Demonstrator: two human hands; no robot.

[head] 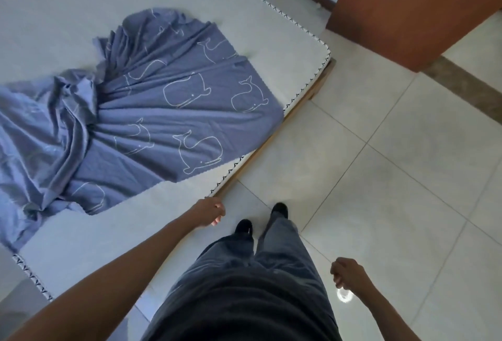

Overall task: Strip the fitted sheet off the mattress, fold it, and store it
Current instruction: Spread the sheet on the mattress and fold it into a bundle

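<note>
**Blue sheet loose on the bed, both hands free**

Blue cotton-looking cloth is what you are after: the fitted sheet point(152, 112) lies heaped across the centre-left of the frame, on top of the bare mattress point(81, 1). Most of it is bunched into deep folds toward the left edge. One flatter stretch reaches the near side of the mattress at mid-frame and covers the stitched piping point(271, 1) there. Whether that part is still hooked under the side cannot be told from here.

Your left hand point(210, 211) hangs just off the mattress edge in the lower middle, fingers loosely curled, with nothing in it. Your right hand point(346, 272) is out over the tiled floor point(394, 177) at lower right, also loosely curled and holding nothing. Neither touches the sheet.

The stripping looks nearly done, and folding and storing are not yet begun. The next move probably calls for reaching across with both hands, freeing the stretch at the near edge if it is caught, and finding two elastic corners before you lift. Gather from the edges, because the bunched middle is likely to tangle.

No brand, label or readable writing shows. The only print is white whale outlines point(184, 91) on the sheet. A brown wooden panel point(407, 1) stands at upper right; it is unclear whether that is a door or a wardrobe.
</note>
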